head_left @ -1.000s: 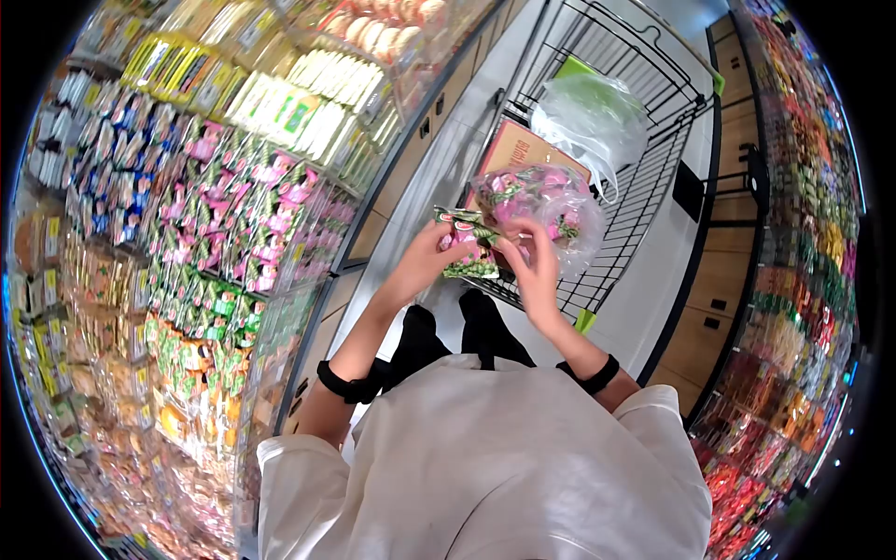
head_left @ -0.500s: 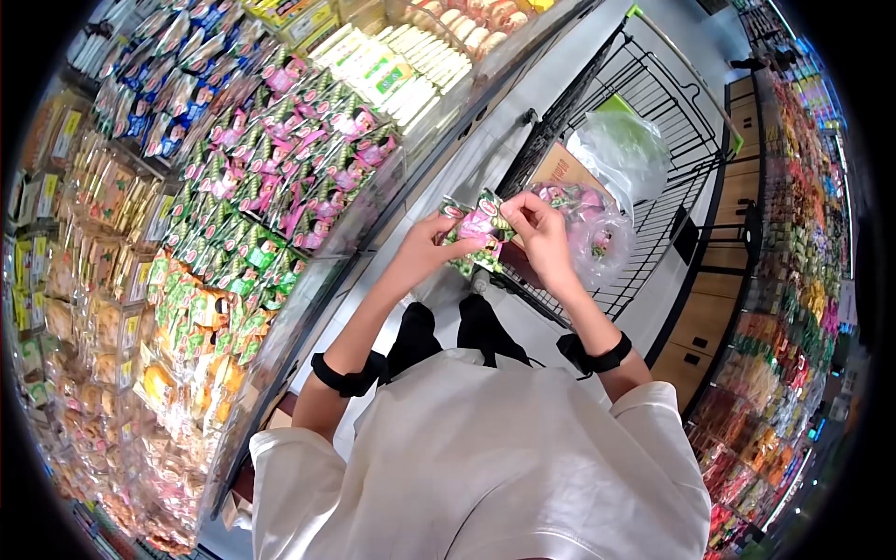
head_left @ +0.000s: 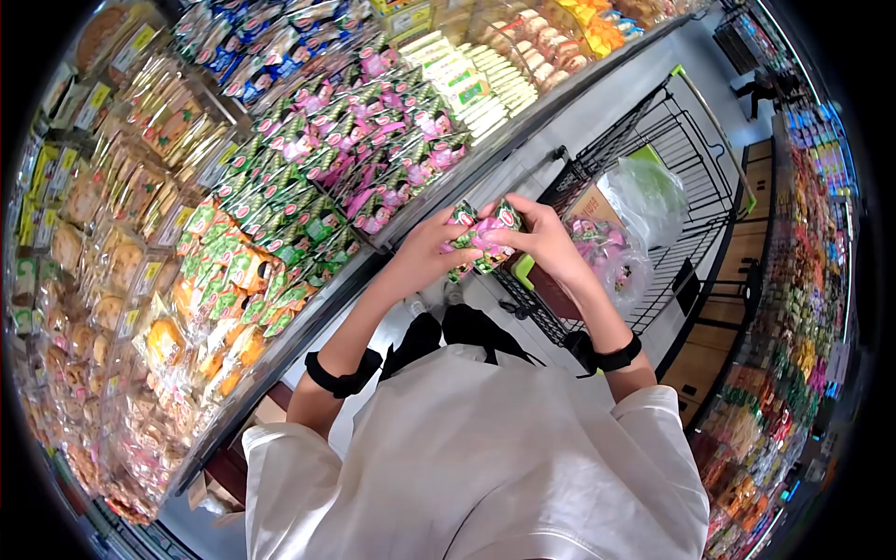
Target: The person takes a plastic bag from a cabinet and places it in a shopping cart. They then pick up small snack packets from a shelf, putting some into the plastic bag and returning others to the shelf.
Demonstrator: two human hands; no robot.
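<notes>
- A long sloping shop shelf (head_left: 140, 280) fills the left side and is packed with wrapped snacks. Orange and tan packets sit toward its near end and blue ones toward its far end.
- Along the middle of that shelf, rows of small green-and-pink foil packets (head_left: 373, 177) reach right up to its front edge.
- The left hand (head_left: 431, 250) is raised just beyond the shelf's front edge. Its fingers are curled, pinching a small bunch of green-and-pink snack packets (head_left: 481, 233) from the left.
- The right hand (head_left: 549, 245) meets it, with thumb and fingertips closed on the same bunch from the right. The bunch is held in the air between both hands, above the near corner of the cart.
- A clear plastic bag of pink packets (head_left: 611, 266) sits just right of the right hand, at the near end of a black wire shopping cart (head_left: 691, 140).
- Deeper in the cart lie a tan cardboard box (head_left: 593, 201) and a crumpled pale green plastic bag (head_left: 653, 191).
- A second shelf of colourful goods (head_left: 803, 280) lines the right edge.
</notes>
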